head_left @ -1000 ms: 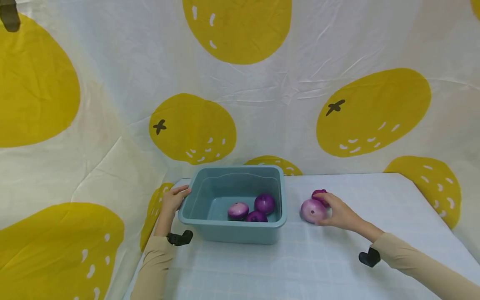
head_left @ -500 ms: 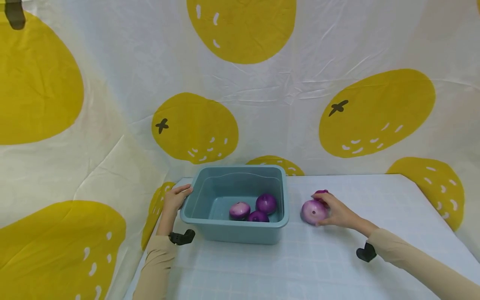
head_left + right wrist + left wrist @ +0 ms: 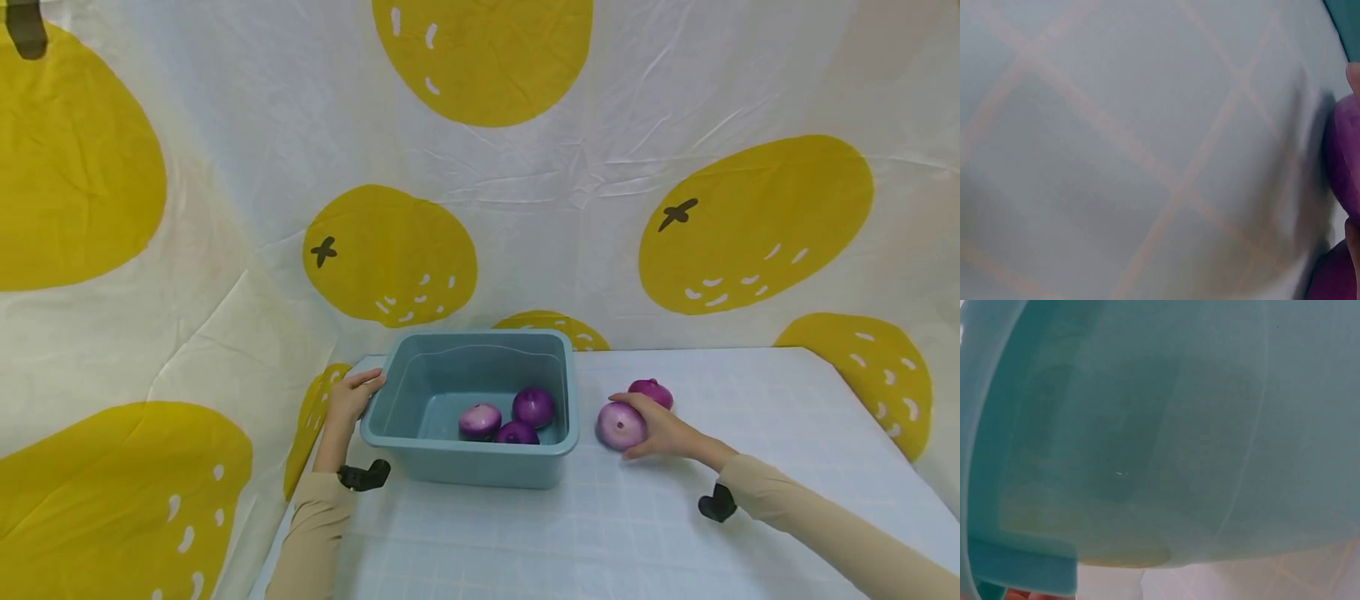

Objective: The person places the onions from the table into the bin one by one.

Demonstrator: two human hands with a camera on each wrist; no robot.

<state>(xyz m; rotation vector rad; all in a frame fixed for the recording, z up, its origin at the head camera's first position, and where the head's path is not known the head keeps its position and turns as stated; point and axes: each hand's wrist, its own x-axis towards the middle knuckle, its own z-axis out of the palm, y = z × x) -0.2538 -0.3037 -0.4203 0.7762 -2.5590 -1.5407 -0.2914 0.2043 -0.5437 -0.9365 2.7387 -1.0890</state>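
Note:
My right hand (image 3: 663, 429) grips a pale purple onion (image 3: 621, 427), thumb on the near side and fingers over the far side. Just behind that hand a darker red onion (image 3: 651, 392) sits on the table. In the right wrist view the held onion (image 3: 1344, 156) shows at the right edge, between fingertips. At the left, my left hand (image 3: 351, 400) holds the rim of a blue-green plastic basin (image 3: 480, 448). The left wrist view is mostly filled by the basin's outer wall (image 3: 1210, 437), with fingertips showing under its rim at the bottom left.
Inside the basin lie a pale onion (image 3: 478, 422) and two dark purple onions, one (image 3: 533, 407) near the right wall. The table (image 3: 637, 533) has a pale checked cloth. A white curtain (image 3: 540, 217) printed with yellow fruit hangs right behind it.
My right hand has shifted slightly left with the pale onion, moving it apart from the darker onion, which now shows more fully. My left hand stays at the basin's rim.

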